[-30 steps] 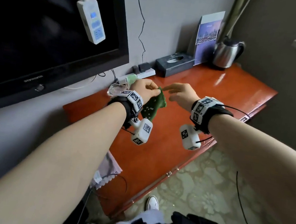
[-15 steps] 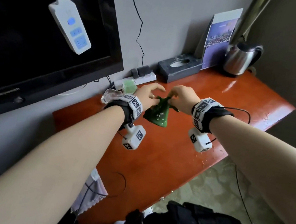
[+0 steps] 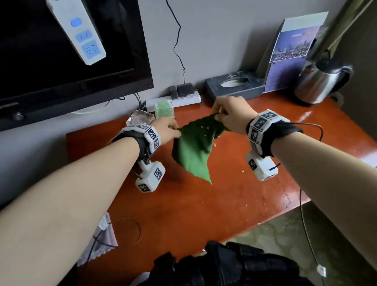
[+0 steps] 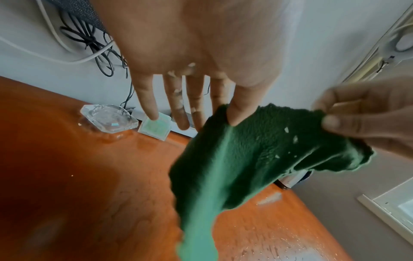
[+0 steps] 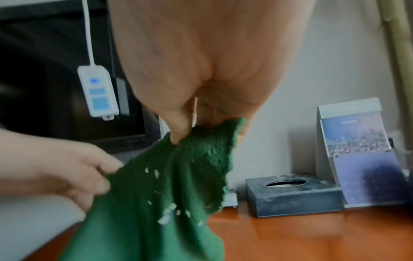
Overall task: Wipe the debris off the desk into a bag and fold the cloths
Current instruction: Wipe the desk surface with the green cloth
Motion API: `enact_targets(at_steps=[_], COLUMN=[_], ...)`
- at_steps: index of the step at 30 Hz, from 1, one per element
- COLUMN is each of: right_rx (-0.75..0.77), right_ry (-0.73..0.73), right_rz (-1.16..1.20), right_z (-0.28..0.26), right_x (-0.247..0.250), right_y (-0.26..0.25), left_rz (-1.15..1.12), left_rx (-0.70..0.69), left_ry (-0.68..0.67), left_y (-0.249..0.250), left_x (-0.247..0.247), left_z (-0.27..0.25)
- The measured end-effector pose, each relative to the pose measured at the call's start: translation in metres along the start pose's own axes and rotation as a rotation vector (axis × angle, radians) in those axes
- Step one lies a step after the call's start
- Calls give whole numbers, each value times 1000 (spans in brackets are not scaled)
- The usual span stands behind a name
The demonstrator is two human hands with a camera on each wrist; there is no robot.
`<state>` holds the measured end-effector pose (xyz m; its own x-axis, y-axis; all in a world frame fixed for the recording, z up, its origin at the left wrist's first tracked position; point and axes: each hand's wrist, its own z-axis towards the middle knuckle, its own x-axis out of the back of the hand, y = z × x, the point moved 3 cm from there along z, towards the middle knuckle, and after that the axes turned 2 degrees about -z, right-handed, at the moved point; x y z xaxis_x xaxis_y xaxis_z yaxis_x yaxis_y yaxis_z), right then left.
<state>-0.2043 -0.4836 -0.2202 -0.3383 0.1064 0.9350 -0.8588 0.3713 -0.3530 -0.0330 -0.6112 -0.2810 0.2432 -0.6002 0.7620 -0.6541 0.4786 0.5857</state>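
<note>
Half a second back the green cloth (image 3: pixel 194 148) hung bunched in a small cone between the hands; now it is pulled open into a loose sheet, and the right hand (image 3: pixel 230 115) has lifted away from the left hand (image 3: pixel 165 128), stretching the top edge between them. It hangs in the air above the desk (image 3: pixel 235 199), its lower corner pointing down and clear of the wood. The left hand pinches one upper corner between thumb and forefinger, its other fingers (image 4: pixel 176 102) straight and spread. The right hand pinches the other upper corner with its fingers curled round the hem.

The cloth looks light and limp: a nubbly, towel-like pile with a thin stitched edge. It drapes and creases freely, so it will not keep a shape unaided. I judge the corners to be the right hold for folding, as they keep the edge taut. Pale crumbs (image 5: pixel 167 215) cling to the pile and would likely drop if it were shaken.

Beneath the cloth, the desk is glossy red-brown wood with a few light specks on it. Behind the cloth by the wall stand a faceted clear glass dish (image 4: pixel 109 118) and a small green-printed packet (image 3: pixel 164 111). Beyond the cloth to the right sit a dark tissue box (image 3: pixel 235 86), a standing card (image 3: pixel 291 50) and a steel kettle (image 3: pixel 318 82). Left of the cloth hangs a black screen (image 3: pixel 51 36).
</note>
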Motion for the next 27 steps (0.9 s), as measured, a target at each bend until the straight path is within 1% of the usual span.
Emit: enact_targets(at_steps=[3, 6, 8, 12, 18, 21, 27], right_rx=[-51, -64, -51, -27, -23, -24, -33], right_ry=[-31, -72, -98, -86, -157, -161, -122], right_rz=[-69, -99, -120, -115, -124, -138, -173], right_z=[2, 5, 7, 13, 17, 19, 30], right_x=[-5, -10, -12, -11, -17, -19, -14], right_y=[24, 36, 40, 47, 52, 52, 52], left_rz=[-68, 9, 90, 109, 181, 225, 171], left_rx=[1, -27, -34, -29, -4, -11, 10], left_ry=[128, 198, 211, 236, 218, 202, 247], left_y=[9, 18, 19, 16, 10, 8, -1], left_x=[5, 10, 12, 19, 26, 28, 41], left_z=[-1, -4, -4, -1, 1, 1, 2])
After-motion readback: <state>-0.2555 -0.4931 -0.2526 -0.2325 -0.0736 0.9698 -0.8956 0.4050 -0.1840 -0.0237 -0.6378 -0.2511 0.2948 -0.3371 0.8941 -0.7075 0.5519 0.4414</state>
